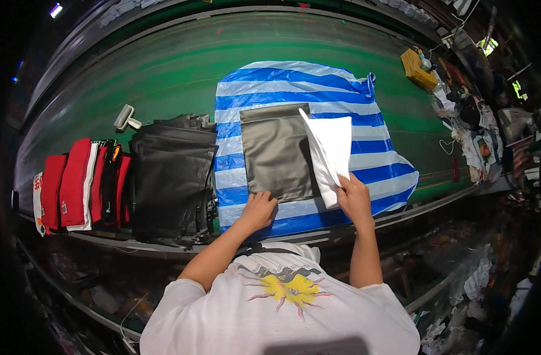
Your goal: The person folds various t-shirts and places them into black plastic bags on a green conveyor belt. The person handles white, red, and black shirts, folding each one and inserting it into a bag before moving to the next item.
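Observation:
A flat dark grey plastic bag (275,148) lies on a blue-and-white striped plastic sheet (374,155). My left hand (260,210) is at the bag's lower edge, its fingers curled in and closed on the plastic. To the right, my right hand (355,198) grips the lower corner of a folded white cloth (335,145), thumb and fingers closed on it. The cloth stands tilted above the right side of the bag and hides part of that edge. Left of the sheet is a stack of black plastic bags (167,177).
Folded red, white and black garments (75,183) stand in a row at the far left of the green table (181,77). A white lint roller (126,117) rests behind the black bags. A yellow box (418,70) and tangled scraps (483,139) occupy the table's right end.

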{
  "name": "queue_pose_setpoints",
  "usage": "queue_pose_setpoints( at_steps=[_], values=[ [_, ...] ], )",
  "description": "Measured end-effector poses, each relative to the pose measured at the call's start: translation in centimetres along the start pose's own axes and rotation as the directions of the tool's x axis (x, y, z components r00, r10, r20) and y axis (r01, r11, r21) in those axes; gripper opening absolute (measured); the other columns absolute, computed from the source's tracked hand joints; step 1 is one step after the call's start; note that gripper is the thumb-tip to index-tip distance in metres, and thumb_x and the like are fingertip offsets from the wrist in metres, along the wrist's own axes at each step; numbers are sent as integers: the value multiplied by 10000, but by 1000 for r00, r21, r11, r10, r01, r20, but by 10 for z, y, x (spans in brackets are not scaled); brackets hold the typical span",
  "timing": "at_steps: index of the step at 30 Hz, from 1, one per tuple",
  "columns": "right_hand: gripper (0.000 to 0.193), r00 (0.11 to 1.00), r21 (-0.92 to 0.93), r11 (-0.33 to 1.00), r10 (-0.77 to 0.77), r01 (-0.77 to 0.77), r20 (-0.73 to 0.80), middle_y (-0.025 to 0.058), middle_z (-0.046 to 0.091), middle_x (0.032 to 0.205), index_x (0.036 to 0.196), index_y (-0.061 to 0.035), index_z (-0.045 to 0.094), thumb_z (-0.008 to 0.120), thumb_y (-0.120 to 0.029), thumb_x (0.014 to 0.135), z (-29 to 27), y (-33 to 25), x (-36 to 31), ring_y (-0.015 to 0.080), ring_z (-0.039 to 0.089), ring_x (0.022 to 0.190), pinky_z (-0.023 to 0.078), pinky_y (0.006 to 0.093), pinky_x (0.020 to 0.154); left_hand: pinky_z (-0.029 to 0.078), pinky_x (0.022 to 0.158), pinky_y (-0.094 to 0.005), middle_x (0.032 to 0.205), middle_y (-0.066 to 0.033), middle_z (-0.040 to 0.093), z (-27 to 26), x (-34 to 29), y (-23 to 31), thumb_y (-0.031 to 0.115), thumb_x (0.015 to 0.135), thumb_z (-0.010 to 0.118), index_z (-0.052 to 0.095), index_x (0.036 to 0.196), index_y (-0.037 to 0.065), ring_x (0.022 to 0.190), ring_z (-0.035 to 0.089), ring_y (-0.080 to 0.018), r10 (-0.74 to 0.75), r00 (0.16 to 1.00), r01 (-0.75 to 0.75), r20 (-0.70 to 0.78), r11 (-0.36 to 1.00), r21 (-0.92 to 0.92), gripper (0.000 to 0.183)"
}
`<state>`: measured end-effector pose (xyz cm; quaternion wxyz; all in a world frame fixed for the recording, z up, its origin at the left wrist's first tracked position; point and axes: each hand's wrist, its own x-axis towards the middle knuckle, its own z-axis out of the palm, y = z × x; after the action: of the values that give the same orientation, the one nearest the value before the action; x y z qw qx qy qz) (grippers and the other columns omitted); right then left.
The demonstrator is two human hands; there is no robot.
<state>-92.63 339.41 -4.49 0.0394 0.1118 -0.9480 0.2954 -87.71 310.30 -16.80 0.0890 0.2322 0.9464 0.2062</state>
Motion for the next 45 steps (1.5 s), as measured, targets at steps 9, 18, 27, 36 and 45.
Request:
queue_pose_setpoints(
  at_steps=[9, 18, 27, 36, 45],
  values=[
    [116, 975, -105, 983, -132, 152, 177, 188, 693, 990, 920, -24, 719, 687, -95, 832, 83, 13, 58, 420, 695, 869, 560, 525, 766, 505, 910, -425, 1078, -151, 575, 17, -6, -24, 69, 866, 592, 631, 1112, 38, 1051, 590, -333, 114, 993, -109, -39, 987, 119, 251],
    [175, 980, -93, 994, -31, 50, 198, 198, 689, 1067, 999, -22, 734, 683, -109, 856, 105, 33, 42, 439, 690, 941, 559, 539, 827, 516, 925, -467, 1128, -206, 624, 22, 5, -45, -21, 836, 619, 617, 1148, -3, 1105, 616, -383, 65, 998, -66, -7, 992, -108, 313],
    [198, 980, -65, 997, -24, 37, 197, 211, 685, 1049, 1037, -28, 728, 672, -106, 864, 109, 40, 40, 460, 677, 924, 545, 553, 820, 541, 880, -487, 1101, -233, 628, 2, 30, -53, -43, 845, 595, 561, 1124, -1, 1028, 646, -422, 78, 976, -52, 203, 990, -130, 284],
    [191, 986, -25, 998, -49, 54, 157, 216, 680, 1062, 1042, -21, 720, 641, -74, 876, 109, 42, 35, 462, 676, 914, 543, 556, 804, 539, 854, -452, 1027, -166, 577, -11, 10, -22, 94, 883, 592, 598, 1009, 27, 1015, 606, -340, 185, 982, -189, 34, 959, 212, 142],
    [242, 964, -74, 980, -167, 186, 208, 174, 678, 1211, 1058, -23, 711, 631, -39, 830, 28, -1, 23, 428, 692, 902, 558, 519, 796, 501, 872, -436, 1051, -155, 575, -42, 7, -26, 66, 855, 624, 717, 1025, 24, 1038, 578, -337, 164, 986, -167, 37, 983, 80, 198]
  ],
)
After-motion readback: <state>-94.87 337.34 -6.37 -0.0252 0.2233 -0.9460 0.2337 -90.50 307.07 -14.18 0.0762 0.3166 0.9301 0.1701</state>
